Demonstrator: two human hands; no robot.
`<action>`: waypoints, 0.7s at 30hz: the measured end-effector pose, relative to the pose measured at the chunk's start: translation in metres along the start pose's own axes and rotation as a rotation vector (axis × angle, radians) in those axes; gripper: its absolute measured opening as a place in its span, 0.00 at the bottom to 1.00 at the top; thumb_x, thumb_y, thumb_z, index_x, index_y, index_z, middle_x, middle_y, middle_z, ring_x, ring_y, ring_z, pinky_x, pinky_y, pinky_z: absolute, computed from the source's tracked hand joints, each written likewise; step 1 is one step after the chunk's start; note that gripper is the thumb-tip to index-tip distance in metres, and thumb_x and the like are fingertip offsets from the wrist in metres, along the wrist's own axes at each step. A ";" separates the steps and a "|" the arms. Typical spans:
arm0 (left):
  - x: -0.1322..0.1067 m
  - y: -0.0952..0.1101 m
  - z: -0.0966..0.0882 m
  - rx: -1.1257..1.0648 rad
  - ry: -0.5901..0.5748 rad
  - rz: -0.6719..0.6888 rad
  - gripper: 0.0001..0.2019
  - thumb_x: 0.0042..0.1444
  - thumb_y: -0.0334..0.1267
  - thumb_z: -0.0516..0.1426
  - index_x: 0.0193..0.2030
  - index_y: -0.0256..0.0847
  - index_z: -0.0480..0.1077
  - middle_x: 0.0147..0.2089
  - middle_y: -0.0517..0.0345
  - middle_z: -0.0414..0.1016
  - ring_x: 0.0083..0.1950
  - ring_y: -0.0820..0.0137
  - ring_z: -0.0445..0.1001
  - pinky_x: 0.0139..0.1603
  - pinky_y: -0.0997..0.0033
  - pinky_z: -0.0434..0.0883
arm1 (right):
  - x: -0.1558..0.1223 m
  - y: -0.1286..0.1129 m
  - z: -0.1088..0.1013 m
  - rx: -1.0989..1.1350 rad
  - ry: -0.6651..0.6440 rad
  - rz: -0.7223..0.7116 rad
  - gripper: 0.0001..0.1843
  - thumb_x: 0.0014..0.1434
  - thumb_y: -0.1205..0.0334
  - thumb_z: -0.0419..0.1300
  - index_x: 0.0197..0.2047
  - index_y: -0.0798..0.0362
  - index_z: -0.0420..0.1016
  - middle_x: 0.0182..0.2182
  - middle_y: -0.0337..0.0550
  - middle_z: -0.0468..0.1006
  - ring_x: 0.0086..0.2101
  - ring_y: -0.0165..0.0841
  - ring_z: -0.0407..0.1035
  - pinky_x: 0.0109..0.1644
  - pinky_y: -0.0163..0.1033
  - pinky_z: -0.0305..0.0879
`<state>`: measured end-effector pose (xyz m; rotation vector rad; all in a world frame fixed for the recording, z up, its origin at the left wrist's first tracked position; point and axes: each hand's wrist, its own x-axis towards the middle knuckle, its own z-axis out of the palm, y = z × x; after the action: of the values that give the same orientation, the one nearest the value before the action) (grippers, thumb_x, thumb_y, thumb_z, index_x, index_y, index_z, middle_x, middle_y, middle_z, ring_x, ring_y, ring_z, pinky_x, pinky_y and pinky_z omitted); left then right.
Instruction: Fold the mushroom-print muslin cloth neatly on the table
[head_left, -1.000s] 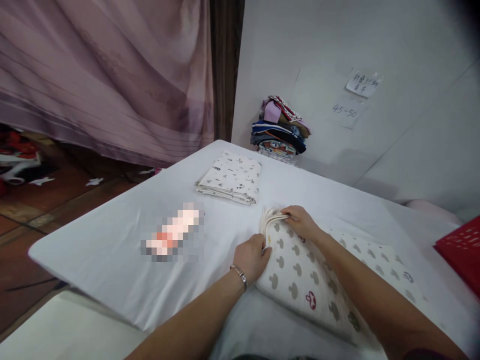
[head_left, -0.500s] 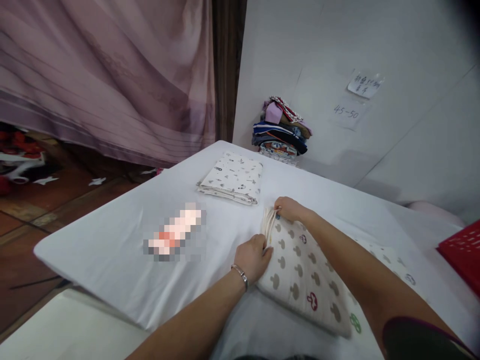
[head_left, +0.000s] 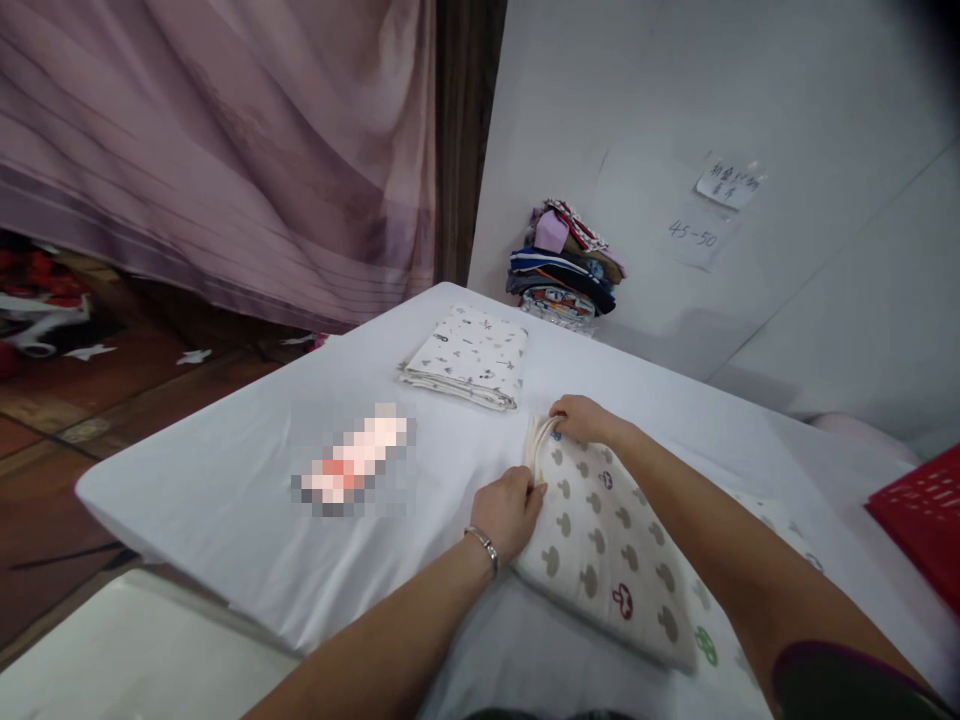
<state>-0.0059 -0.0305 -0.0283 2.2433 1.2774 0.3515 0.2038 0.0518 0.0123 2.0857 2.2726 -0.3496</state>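
Observation:
A folded white cloth printed with grey mushroom shapes (head_left: pixel 607 560) lies on the white-covered table (head_left: pixel 225 500) in front of me. My left hand (head_left: pixel 506 515), with a bracelet at the wrist, pinches the near part of the cloth's left edge. My right hand (head_left: pixel 581 420) grips the far corner of that same layered edge, fingers curled over it. A second folded white patterned cloth (head_left: pixel 469 368) lies further back on the table, apart from both hands.
A blurred pink and white object (head_left: pixel 352 462) lies on the table to the left. A stack of coloured folded fabrics (head_left: pixel 566 270) stands against the white wall. A red crate (head_left: pixel 919 510) sits at the right edge. A mauve curtain (head_left: pixel 225 150) hangs at left.
My right hand has slid from the middle of the cloth's edge to its far corner, and the cloth looks folded shorter. My left hand has stayed at the near edge.

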 end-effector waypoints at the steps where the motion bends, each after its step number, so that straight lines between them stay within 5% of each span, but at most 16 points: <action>1: 0.000 0.000 0.000 0.003 0.001 -0.001 0.12 0.61 0.44 0.45 0.37 0.42 0.64 0.36 0.58 0.72 0.37 0.70 0.72 0.33 0.70 0.59 | 0.000 0.001 -0.001 0.018 -0.013 -0.008 0.11 0.46 0.66 0.59 0.35 0.50 0.77 0.37 0.42 0.77 0.37 0.34 0.68 0.38 0.33 0.59; 9: 0.001 0.000 0.002 -0.003 0.030 0.034 0.08 0.58 0.41 0.49 0.33 0.42 0.65 0.34 0.60 0.73 0.35 0.71 0.71 0.33 0.72 0.59 | 0.007 0.001 0.008 0.170 0.027 0.017 0.06 0.50 0.67 0.57 0.31 0.52 0.76 0.29 0.38 0.77 0.32 0.30 0.69 0.35 0.32 0.60; 15: 0.003 -0.001 0.002 -0.033 0.009 -0.005 0.07 0.56 0.42 0.50 0.33 0.43 0.64 0.32 0.61 0.73 0.35 0.71 0.71 0.33 0.73 0.60 | 0.010 0.005 0.032 0.281 0.110 0.055 0.16 0.51 0.65 0.58 0.45 0.51 0.73 0.41 0.40 0.76 0.39 0.31 0.69 0.43 0.33 0.62; 21: 0.005 -0.002 0.003 -0.028 -0.012 -0.063 0.07 0.55 0.40 0.50 0.41 0.44 0.62 0.32 0.62 0.74 0.34 0.69 0.73 0.32 0.71 0.60 | -0.002 0.017 0.036 0.446 0.189 0.102 0.20 0.50 0.59 0.60 0.48 0.53 0.72 0.44 0.44 0.75 0.43 0.35 0.69 0.49 0.38 0.62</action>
<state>-0.0040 -0.0265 -0.0318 2.1735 1.3254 0.3299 0.2167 0.0438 -0.0245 2.5291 2.3482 -0.7442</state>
